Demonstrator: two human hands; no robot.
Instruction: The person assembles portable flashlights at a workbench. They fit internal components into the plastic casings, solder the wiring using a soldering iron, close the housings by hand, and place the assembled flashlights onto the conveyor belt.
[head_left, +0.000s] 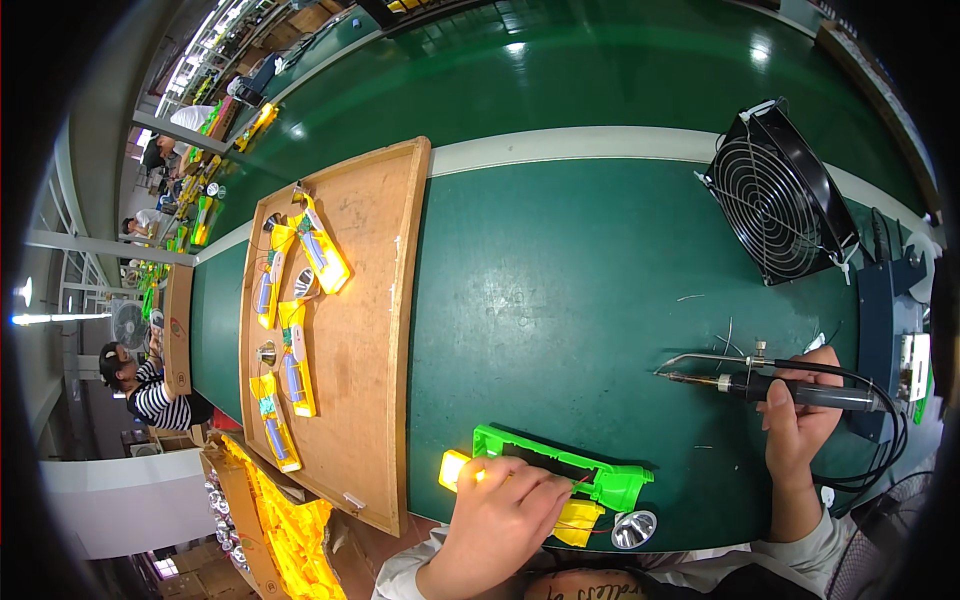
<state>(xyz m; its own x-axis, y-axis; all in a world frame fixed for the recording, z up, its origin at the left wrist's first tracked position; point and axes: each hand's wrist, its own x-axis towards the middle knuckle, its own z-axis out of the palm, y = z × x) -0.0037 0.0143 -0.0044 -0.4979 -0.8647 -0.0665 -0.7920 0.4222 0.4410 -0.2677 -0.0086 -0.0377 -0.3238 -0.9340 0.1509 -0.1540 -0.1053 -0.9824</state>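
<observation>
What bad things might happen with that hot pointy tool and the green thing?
The right hand holds the soldering iron with its tip bare over the table; it might burn fingers or the green holder. The left hand rests by thin red wires, which might snag. The silver reflector sits near the table edge and might roll off.

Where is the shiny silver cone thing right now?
In the head view the silver reflector cone sits at the table's near edge, just right of the left hand and below the green plastic shell.
</observation>
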